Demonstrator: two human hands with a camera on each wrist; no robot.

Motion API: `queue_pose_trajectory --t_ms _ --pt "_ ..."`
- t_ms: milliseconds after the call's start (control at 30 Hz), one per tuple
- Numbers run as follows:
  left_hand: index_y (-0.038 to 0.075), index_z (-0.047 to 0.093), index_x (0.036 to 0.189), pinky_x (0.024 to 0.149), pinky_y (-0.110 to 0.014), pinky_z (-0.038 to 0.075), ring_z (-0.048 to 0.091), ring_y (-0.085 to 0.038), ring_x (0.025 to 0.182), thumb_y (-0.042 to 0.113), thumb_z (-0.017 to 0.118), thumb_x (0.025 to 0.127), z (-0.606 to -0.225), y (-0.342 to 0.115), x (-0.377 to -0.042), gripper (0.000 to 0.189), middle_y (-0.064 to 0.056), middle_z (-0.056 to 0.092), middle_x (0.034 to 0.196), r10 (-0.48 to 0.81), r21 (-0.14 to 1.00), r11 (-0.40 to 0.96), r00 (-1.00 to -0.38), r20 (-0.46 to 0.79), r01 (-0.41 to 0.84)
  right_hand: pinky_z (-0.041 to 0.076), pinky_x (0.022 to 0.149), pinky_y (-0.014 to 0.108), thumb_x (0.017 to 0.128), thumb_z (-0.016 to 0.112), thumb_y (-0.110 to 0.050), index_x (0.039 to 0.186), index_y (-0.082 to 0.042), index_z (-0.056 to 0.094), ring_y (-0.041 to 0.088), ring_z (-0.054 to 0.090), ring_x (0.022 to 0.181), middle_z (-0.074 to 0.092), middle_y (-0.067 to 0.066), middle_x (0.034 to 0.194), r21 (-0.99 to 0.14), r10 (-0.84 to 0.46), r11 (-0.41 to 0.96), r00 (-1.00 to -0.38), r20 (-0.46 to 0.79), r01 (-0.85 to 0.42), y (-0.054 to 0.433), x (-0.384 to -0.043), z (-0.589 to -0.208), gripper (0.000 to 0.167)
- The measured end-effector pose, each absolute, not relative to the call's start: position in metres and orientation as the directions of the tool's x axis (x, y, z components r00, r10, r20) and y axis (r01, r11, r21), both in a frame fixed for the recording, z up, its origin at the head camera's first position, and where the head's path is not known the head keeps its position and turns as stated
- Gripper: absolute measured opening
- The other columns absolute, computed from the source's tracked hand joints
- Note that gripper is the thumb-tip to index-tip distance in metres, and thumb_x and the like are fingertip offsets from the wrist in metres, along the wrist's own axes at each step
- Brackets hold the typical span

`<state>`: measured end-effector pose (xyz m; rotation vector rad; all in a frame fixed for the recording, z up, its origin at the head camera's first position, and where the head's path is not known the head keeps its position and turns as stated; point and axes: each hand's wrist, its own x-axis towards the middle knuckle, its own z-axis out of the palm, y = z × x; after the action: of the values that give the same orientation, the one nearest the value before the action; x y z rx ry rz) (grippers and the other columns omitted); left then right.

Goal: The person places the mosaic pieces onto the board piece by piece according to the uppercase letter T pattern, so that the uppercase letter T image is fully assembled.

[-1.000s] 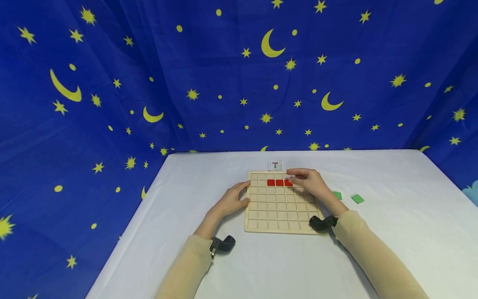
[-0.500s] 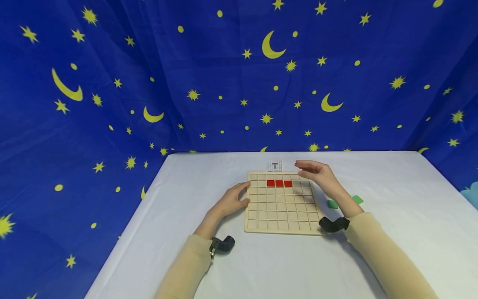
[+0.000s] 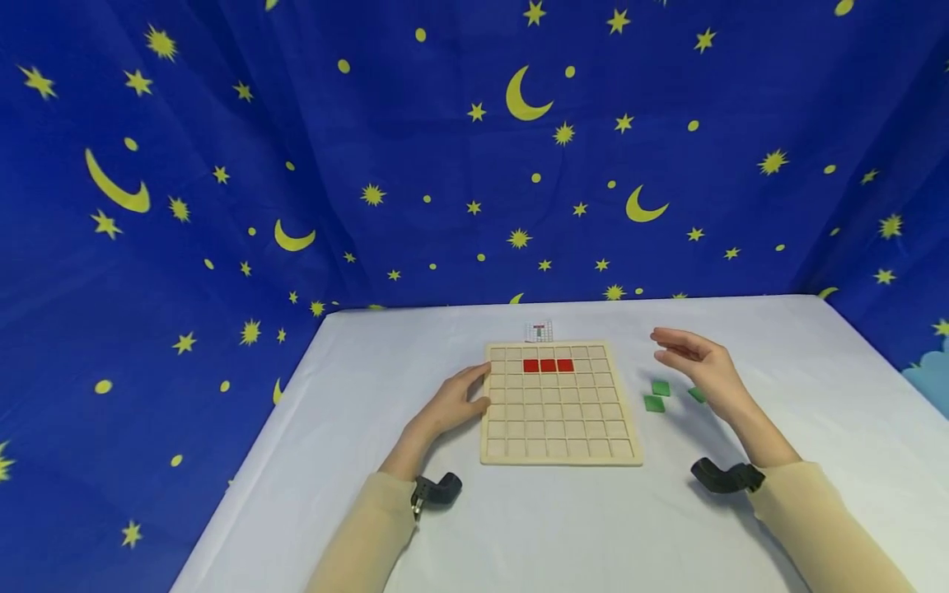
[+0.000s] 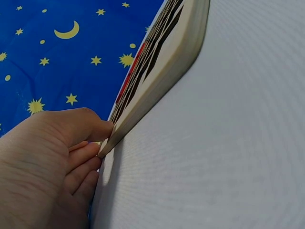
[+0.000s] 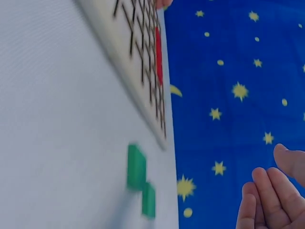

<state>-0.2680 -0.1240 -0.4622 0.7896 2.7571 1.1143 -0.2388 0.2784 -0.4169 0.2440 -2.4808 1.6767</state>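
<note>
My left hand (image 3: 449, 405) rests against the left edge of a square wooden grid board (image 3: 559, 430), thumb and fingers spread along that side. The left wrist view shows the thumb (image 4: 97, 128) touching the board's rim (image 4: 157, 86). In one of the board's upper rows, three red square tiles (image 3: 548, 366) sit side by side. To the right of the board, my right hand (image 3: 708, 369) hovers over the table with nothing in its loosely bent fingers. Below and left of it lie green square tiles (image 3: 661, 388), one of them partly hidden by the hand.
Behind the board lies a small printed card (image 3: 539, 331) with a grid and a red and green T-like pattern. A white cloth (image 3: 563, 527) covers the table. Blue curtains (image 3: 445, 123) with yellow stars and moons hang at the back and sides.
My right hand has left the rightmost red tile and moved right, off the board and over the green tiles. My left hand keeps its place at the board's edge.
</note>
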Motion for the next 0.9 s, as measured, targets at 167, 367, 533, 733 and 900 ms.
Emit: queue_pose_trajectory --t_ms 167,367,533,733,900 --pt "0.001 0.036 0.144 0.111 -0.039 0.027 0.034 -0.029 0.133 0.015 0.063 0.088 -0.465 -0.125 -0.267 0.064 -0.016 0.04 0.143 0.478 0.672 0.603 -0.869 0.126 0.429 0.044 0.082 0.007 0.091 0.064 -0.03 0.135 -0.001 0.049 -0.001 0.051 0.108 0.057 -0.004 0.125 -0.888 -0.007 0.418 -0.979 0.206 -0.19 0.298 -0.227 -0.425 0.056" --pt "0.0 0.037 0.143 0.11 -0.04 0.028 0.035 -0.031 0.133 0.014 0.063 0.088 -0.464 -0.124 -0.267 0.063 -0.017 0.041 0.143 0.479 0.675 0.593 -0.867 0.141 0.438 0.043 0.079 0.005 0.091 0.065 -0.027 0.131 0.003 0.052 -0.009 0.053 0.098 0.06 -0.015 0.113 -0.882 0.048 0.444 -0.979 0.198 -0.156 0.32 -0.22 -0.435 0.052" --pt "0.002 0.036 0.144 0.111 -0.039 0.027 0.034 -0.029 0.133 0.015 0.063 0.088 -0.462 -0.125 -0.267 0.064 -0.016 0.04 0.143 0.472 0.675 0.603 -0.872 0.127 0.425 0.041 0.075 0.009 0.091 0.063 -0.033 0.129 0.003 0.054 -0.017 0.049 0.088 0.065 -0.001 0.114 -0.824 0.099 0.562 -0.983 0.157 -0.075 0.331 -0.216 -0.447 0.053" --pt "0.002 0.036 0.144 0.111 -0.039 0.027 0.034 -0.029 0.134 0.015 0.063 0.088 -0.463 -0.125 -0.266 0.064 -0.016 0.04 0.144 0.472 0.673 0.605 -0.872 0.128 0.426 0.046 0.085 0.045 0.089 0.063 -0.041 0.126 0.0 0.058 0.002 0.058 0.09 0.062 0.02 0.118 -0.714 0.12 0.698 -0.976 0.184 -0.049 0.336 -0.212 -0.458 0.055" --pt "0.001 0.036 0.144 0.111 -0.04 0.027 0.034 -0.03 0.134 0.015 0.062 0.088 -0.463 -0.125 -0.266 0.063 -0.016 0.04 0.143 0.477 0.667 0.604 -0.868 0.136 0.436 0.044 0.087 0.056 0.088 0.067 -0.036 0.121 0.002 0.06 0.04 0.058 0.104 0.062 0.023 0.115 -0.654 0.074 0.751 -0.971 0.227 -0.096 0.337 -0.212 -0.467 0.051"
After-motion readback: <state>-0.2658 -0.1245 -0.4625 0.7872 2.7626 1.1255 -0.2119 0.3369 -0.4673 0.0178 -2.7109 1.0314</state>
